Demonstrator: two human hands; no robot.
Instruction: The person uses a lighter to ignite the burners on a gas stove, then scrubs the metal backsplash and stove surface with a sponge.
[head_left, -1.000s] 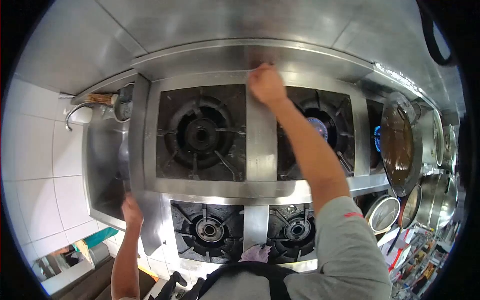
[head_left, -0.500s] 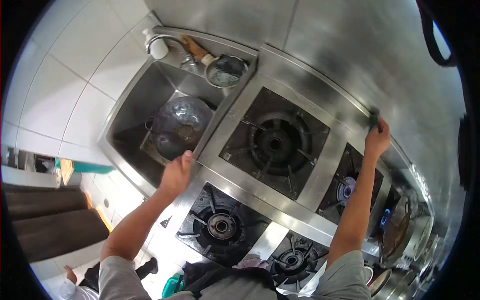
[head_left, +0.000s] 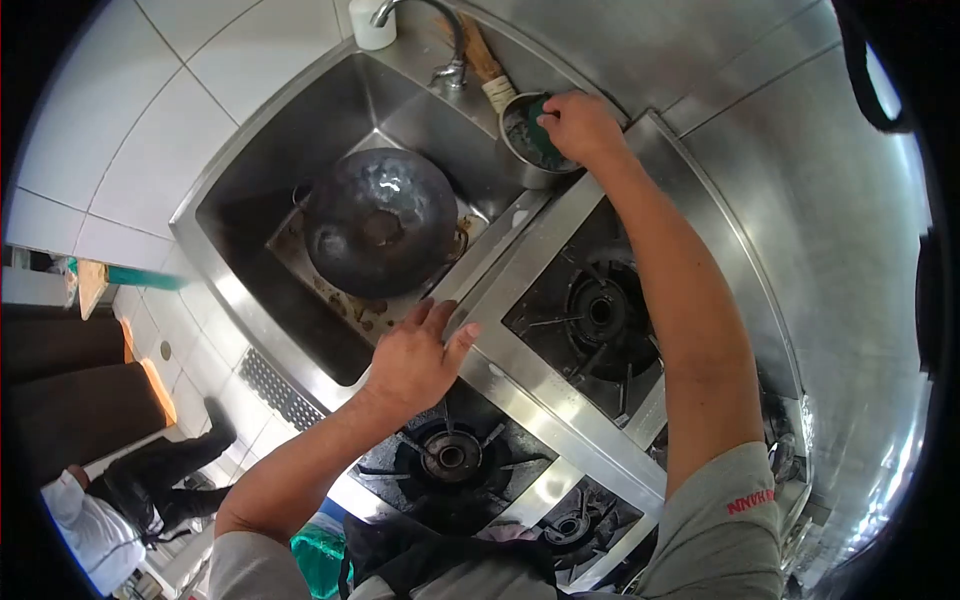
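My right hand is closed on a green scouring pad, which it holds in the mouth of a round metal pot at the sink's back corner. Part of the pad is hidden by my fingers and the pot's rim. My left hand rests on the steel edge between sink and stove, fingers spread, holding nothing. Beyond its fingertips, a dark wok lies bottom up in the sink.
A tap arches over the sink's back, beside a white container and a wooden brush. Burners with iron grates lie to the right and in front. Another person is at lower left.
My right hand has moved left with the pad, from the stove's back ledge to the pot. My left hand has shifted slightly right along the sink edge and its fingers have spread.
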